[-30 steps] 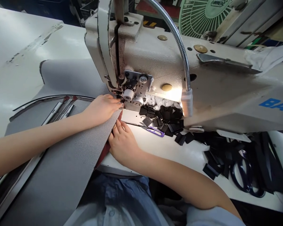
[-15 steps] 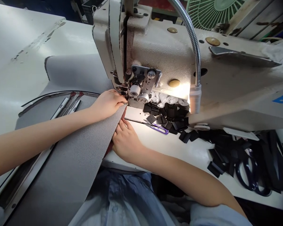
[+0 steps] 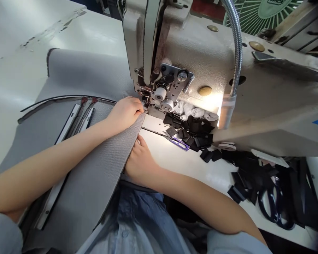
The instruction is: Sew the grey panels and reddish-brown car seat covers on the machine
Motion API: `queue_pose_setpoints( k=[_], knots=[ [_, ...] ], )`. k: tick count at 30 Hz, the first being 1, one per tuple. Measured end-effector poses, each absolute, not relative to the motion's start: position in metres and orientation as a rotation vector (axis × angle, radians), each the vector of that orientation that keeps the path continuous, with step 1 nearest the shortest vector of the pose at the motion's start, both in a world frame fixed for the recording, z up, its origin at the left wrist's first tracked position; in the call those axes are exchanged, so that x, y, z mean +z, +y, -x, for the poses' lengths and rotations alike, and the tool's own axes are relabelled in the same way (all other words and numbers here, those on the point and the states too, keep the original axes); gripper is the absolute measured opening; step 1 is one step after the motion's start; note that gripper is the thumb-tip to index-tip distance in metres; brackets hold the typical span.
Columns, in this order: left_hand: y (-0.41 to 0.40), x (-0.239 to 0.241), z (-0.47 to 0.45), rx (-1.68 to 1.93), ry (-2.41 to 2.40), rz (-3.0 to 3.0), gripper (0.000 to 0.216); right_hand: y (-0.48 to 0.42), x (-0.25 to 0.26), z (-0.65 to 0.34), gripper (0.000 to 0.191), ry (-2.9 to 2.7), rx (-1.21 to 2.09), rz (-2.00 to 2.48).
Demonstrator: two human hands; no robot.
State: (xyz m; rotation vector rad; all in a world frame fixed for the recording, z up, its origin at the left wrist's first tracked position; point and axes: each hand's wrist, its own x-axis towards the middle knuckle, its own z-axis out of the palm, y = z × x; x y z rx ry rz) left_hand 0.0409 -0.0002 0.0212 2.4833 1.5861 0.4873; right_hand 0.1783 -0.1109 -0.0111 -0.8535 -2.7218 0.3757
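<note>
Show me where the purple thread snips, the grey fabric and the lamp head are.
purple thread snips (image 3: 180, 143), head view, on the purple handle loop.
grey fabric (image 3: 95, 169), head view, on the bare weave between the two forearms.
lamp head (image 3: 226, 112), head view, on its white housing.

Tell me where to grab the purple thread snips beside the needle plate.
Pinch the thread snips by their purple handle loop, coming from the near right: they lie flat, thin blades pointing left, and black fabric scraps crowd their far side.
</note>
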Motion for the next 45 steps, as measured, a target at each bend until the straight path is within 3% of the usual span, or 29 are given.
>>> queue_pose_setpoints(
  k=[13,30,45],
  knots=[
    [0.007,0.026,-0.021,0.334,1.359,-2.643,0.034,-0.107,-0.005,-0.172,0.021,-2.717,0.302,0.906],
    [-0.015,0.035,-0.027,0.276,1.470,-2.729,0.035,-0.104,-0.019,-0.173,0.020,-2.655,0.237,0.935],
    [-0.011,0.037,-0.017,0.147,1.282,-2.636,0.044,-0.075,-0.003,-0.181,0.025,-2.730,0.372,0.877]
  ],
)
